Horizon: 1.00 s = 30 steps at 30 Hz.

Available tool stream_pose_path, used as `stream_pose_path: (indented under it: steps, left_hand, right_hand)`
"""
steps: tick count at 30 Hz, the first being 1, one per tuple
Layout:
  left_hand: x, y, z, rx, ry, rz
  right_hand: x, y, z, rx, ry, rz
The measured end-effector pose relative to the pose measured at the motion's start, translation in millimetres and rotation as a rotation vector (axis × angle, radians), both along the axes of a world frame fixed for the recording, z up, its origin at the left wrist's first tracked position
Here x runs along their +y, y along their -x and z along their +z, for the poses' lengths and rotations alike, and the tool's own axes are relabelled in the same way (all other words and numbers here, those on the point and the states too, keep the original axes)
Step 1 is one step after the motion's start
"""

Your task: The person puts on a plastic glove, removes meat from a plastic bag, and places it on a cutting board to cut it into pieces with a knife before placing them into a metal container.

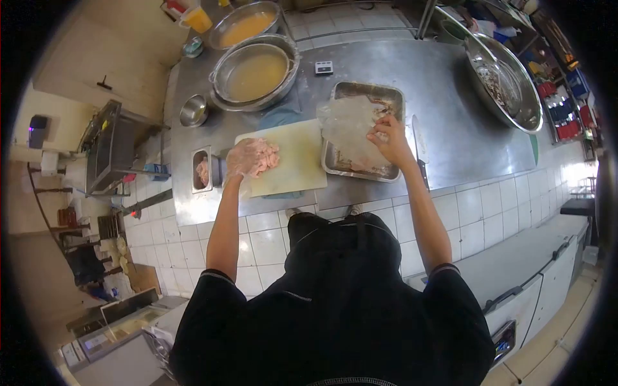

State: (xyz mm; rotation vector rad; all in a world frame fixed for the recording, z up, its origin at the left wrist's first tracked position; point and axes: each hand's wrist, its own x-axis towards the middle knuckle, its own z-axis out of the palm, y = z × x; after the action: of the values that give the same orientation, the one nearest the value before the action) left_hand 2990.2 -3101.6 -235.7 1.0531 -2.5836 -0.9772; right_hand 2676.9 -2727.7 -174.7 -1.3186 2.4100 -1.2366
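Note:
My left hand [239,159], in a clear plastic glove, is curled around the left side of a heap of pale pink raw meat pieces [262,157]. The meat lies on a white cutting board [301,164]. Over a rectangular metal tray [362,175], my right hand [391,143] has thumb and fingertips drawn together at the edge of a clear plastic sheet [347,121]. That sheet spreads across the tray and past its left rim. Brownish residue shows inside the tray. A small metal container [202,170] with more raw meat stands left of the board.
A knife [420,151] lies right of the tray. Large basins of cloudy liquid [257,76] and orange liquid [250,29] stand at the back left. Also on the steel table [444,122] are a small bowl [194,110], a digital device [324,67] and a big steel bowl [505,83].

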Motion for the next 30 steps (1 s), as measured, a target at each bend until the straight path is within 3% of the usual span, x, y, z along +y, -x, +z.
stream_pose_path:
  steps: [3,5,7,9,12,15,18,21,24,26,28,29,30]
  left_hand:
    - [60,31,55,0.159,-0.358,0.069]
    - [41,38,17,0.287,-0.803,0.101]
    - [46,46,9,0.267,-0.796,0.100]
    - [63,54,5,0.115,-0.329,0.051]
    - [78,71,14,0.097,-0.455,0.156]
    - [83,77,13,0.020,-0.261,0.022]
    - [85,75,6,-0.014,-0.147,-0.053]
    - [100,71,5,0.125,0.078,-0.093]
    - [109,72,25,0.062,-0.143,-0.039]
    - [118,73,43,0.066,0.066,-0.077]
    - [111,71,37,0.016,0.477,-0.132]
    - [114,74,45,-0.098,0.468,-0.084]
    - [106,75,37,0.032,0.379,-0.112]
  right_hand:
    - [7,-4,1,-0.002,-0.014,-0.045]
    - [10,-6,7,-0.027,0.012,-0.016]
    - [8,-3,-4,-0.027,0.040,-0.049]
    - [2,2,-8,0.015,0.107,-0.073]
    - [-7,19,-3,-0.331,0.019,-0.186]
    - [-13,35,-5,-0.136,0.003,-0.257]
    - [-11,32,10,-0.262,0.089,-0.280]
    - [-11,30,20,-0.265,0.219,-0.264]
    - [-14,28,27,-0.234,0.275,-0.403]
    - [-16,23,28,-0.256,0.319,-0.368]
    - [-19,23,17,-0.145,0.384,-0.394]
    - [-23,24,12,-0.033,0.424,-0.420]
    - [-23,21,23,-0.115,0.385,-0.377]
